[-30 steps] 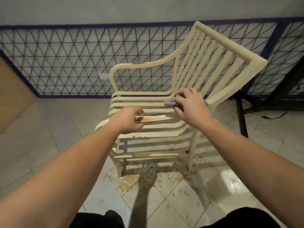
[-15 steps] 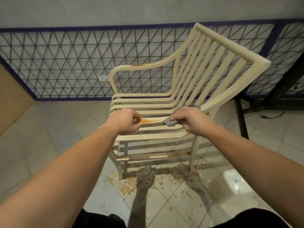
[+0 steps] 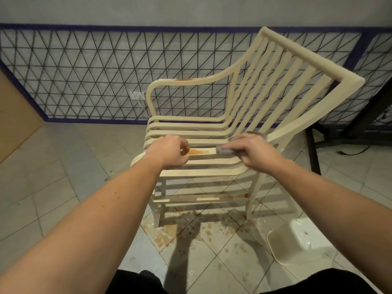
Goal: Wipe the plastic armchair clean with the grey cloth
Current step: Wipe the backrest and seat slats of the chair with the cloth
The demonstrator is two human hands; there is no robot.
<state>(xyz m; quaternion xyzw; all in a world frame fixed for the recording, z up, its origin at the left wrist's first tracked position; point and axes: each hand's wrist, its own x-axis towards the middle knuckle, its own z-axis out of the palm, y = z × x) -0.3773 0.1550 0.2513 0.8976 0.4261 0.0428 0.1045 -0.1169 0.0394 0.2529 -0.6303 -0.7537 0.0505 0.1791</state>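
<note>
A cream slatted plastic armchair (image 3: 275,85) stands on the tiled floor in front of me. An orange-brown stain (image 3: 196,152) lies on a seat slat, and another marks the far armrest (image 3: 183,80). My right hand (image 3: 254,153) holds the grey cloth (image 3: 226,151) and presses it on the stained slat, just right of the stain. My left hand (image 3: 169,152) grips the near left part of the seat, fingers curled round a slat beside the stain.
A black wire mesh fence (image 3: 84,77) with a purple frame runs behind the chair. Brown drips (image 3: 167,234) spot the tiles under the seat. A pale plastic basin (image 3: 290,242) sits on the floor at the right. A dark metal stand (image 3: 314,149) is behind the chair's right side.
My right hand has come down from the back of the seat with the cloth to the stained slat. My left hand has stayed on the seat's left side.
</note>
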